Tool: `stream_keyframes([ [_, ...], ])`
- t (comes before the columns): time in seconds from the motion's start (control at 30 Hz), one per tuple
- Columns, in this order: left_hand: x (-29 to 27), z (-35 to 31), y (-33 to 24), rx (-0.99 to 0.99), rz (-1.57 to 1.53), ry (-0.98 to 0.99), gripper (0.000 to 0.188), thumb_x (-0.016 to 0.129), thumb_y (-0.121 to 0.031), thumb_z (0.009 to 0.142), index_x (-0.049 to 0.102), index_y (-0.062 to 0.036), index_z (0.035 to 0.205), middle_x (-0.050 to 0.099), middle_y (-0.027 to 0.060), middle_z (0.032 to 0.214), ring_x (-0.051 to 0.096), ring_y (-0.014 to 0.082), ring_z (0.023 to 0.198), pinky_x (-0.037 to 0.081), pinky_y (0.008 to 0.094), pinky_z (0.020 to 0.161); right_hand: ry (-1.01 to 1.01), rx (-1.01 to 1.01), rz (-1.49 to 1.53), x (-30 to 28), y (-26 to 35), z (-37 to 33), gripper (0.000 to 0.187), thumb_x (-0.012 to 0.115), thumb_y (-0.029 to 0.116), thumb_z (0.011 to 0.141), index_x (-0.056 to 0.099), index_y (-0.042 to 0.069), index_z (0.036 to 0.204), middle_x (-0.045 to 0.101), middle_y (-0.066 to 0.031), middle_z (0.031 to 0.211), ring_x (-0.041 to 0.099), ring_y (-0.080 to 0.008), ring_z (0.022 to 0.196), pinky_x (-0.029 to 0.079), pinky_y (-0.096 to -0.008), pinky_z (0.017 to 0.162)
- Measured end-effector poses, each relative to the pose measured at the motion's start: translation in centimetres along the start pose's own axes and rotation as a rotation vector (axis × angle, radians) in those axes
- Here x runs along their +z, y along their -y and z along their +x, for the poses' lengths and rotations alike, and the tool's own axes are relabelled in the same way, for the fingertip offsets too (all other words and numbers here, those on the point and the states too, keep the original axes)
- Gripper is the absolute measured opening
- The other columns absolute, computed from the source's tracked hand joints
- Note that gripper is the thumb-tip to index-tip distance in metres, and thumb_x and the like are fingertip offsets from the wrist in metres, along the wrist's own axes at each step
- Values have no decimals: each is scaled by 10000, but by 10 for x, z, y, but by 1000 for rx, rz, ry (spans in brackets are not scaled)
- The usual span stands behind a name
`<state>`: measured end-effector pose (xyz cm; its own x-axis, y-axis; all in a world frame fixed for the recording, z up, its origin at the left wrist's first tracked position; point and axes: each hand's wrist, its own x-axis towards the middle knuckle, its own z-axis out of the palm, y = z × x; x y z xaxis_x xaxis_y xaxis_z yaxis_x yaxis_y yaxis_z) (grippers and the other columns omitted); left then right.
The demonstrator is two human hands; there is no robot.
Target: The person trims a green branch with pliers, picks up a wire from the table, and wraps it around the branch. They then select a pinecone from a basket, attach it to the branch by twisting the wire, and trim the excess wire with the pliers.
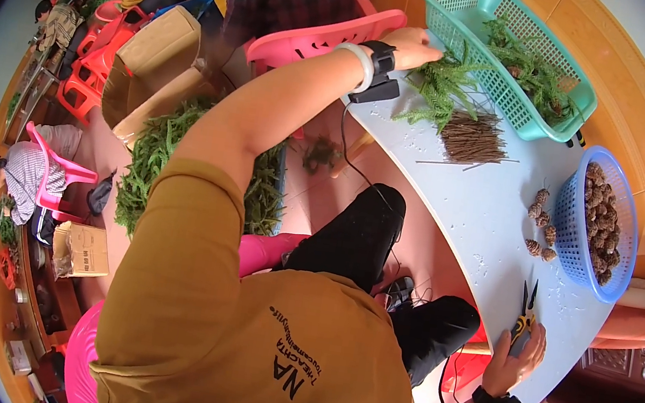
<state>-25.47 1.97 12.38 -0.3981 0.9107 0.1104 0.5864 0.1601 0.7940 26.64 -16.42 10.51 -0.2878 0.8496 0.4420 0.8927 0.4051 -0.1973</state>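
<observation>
My left hand (411,48) reaches across to the far side of the white table (456,191), its fingers closed at the top of a bunch of green artificial fir sprigs (444,87). The sprigs lie beside a green plastic basket (531,128) that holds more sprigs. A pile of thin brown stems (473,138) is just below the bunch. Near the right end of the table, my right hand (516,362) is around the handles of yellow-and-black long-nose pliers (525,316), jaws pointing away. Several small pine cones (541,219) lie between the two hands' areas.
A blue basket (572,245) full of pine cones stands at the table's right. A box of greenery (161,150) and an open carton (153,54) are on my left. Cables (354,152) hang near my legs. Other people sit on pink and red chairs (62,173) at left.
</observation>
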Motion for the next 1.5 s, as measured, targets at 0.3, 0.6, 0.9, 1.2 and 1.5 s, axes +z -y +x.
stream_keyframes([
  [0.3,22,11,-14,111,63,20,309,731,-276,684,676,-49,886,661,97,821,628,228,819,480,332,749,9,22,-18,-3,-9,7,508,651,145,747,506,0,1212,517,-215,1236,462,-408,1146,335,-484,994],
  [0.6,-1,-15,-49,352,-499,25,246,721,-26,755,595,-5,966,629,39,907,587,114,807,479,246,723,15,28,-6,-5,-14,19,512,644,147,743,503,-11,1209,517,-219,1234,459,-411,1149,329,-484,999],
  [0.9,-26,-71,-87,561,-717,1,204,658,47,808,559,3,981,614,52,966,600,109,835,491,232,761,18,33,-16,-11,-5,20,491,638,129,764,506,1,1219,525,-205,1236,452,-391,1175,327,-465,1010],
  [1.2,-44,-105,-103,558,-1013,47,233,634,80,809,519,14,1000,591,83,1011,638,191,898,523,271,794,-17,66,13,-13,7,6,491,650,119,758,517,24,1220,504,-189,1276,440,-378,1193,317,-462,1019],
  [1.5,-40,-175,-141,633,-1085,125,269,602,82,829,518,38,1081,591,103,989,640,184,846,551,326,762,-20,-18,47,-11,2,12,461,660,108,738,540,23,1174,489,-191,1294,433,-374,1192,301,-467,1023],
])
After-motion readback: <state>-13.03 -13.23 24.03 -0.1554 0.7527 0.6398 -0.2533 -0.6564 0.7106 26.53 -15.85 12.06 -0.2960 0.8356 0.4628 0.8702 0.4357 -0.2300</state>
